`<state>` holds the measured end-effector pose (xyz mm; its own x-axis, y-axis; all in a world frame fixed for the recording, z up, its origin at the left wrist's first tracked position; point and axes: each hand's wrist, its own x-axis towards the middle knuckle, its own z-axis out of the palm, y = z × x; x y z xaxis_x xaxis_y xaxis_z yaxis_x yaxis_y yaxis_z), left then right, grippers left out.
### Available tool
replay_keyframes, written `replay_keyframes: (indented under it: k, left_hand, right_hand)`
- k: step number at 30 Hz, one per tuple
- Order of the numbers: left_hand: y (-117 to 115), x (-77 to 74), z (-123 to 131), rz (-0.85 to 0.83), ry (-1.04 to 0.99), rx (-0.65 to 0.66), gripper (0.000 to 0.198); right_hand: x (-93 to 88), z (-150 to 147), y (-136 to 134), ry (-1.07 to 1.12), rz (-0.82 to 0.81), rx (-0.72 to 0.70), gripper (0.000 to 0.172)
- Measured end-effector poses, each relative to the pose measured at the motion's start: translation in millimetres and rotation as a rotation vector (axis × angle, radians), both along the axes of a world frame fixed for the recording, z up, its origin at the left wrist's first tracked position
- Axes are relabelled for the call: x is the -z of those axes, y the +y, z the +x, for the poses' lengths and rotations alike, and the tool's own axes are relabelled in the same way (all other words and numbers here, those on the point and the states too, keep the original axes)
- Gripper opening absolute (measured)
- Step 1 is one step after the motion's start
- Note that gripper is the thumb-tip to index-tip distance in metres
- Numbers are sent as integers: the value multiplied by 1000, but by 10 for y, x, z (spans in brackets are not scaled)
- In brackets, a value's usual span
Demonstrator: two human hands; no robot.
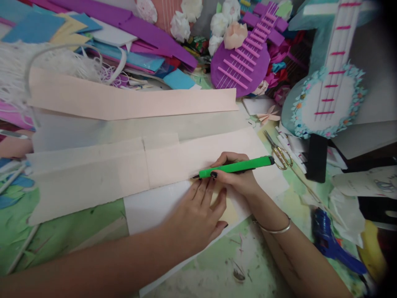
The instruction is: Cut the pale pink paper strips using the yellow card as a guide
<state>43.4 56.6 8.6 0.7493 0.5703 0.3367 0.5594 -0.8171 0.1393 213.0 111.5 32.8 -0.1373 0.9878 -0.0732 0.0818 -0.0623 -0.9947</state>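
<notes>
My right hand (236, 176) is closed around a green pen (237, 167), whose dark tip touches the lower edge of a long pale pink paper strip (173, 159). My left hand (195, 215) lies flat with fingers stretched out, pressing on a white sheet (149, 209) just below the pen tip. A thin silver bangle (274, 229) circles my right wrist. A second pale pink strip (124, 101) lies further back across the table.
Gold-handled scissors (279, 152) lie right of the pen. A blue glue gun (331, 244) rests at lower right. A teal foam guitar (328, 82) and a purple foam guitar (242, 66) stand behind. Coloured foam sheets (102, 25) and paper flowers (189, 16) pile at the back.
</notes>
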Motion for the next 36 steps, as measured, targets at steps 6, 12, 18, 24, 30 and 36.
replay_keyframes:
  k: [6,12,18,24,30,36]
  left_hand:
    - [-4,3,-6,5,22,4,64]
    - [2,0,-10,-10,26,2,63]
    - [6,-2,-4,-18,10,9,61]
    - [-5,8,-11,-21,15,11,62]
    - [-11,18,-13,-34,3,14,63]
    - [4,6,-11,-29,10,13,62]
  right_hand:
    - [-8,0,3,-7,-19,-1,23]
    - [26,31,7,0,-6,21,24]
    - [52,52,21,39,28,23,19]
    - [31,33,9,36,10,4,19]
    - [7,13,0,24,-2,-3,21]
    - [25,22,0,16,3,16,22]
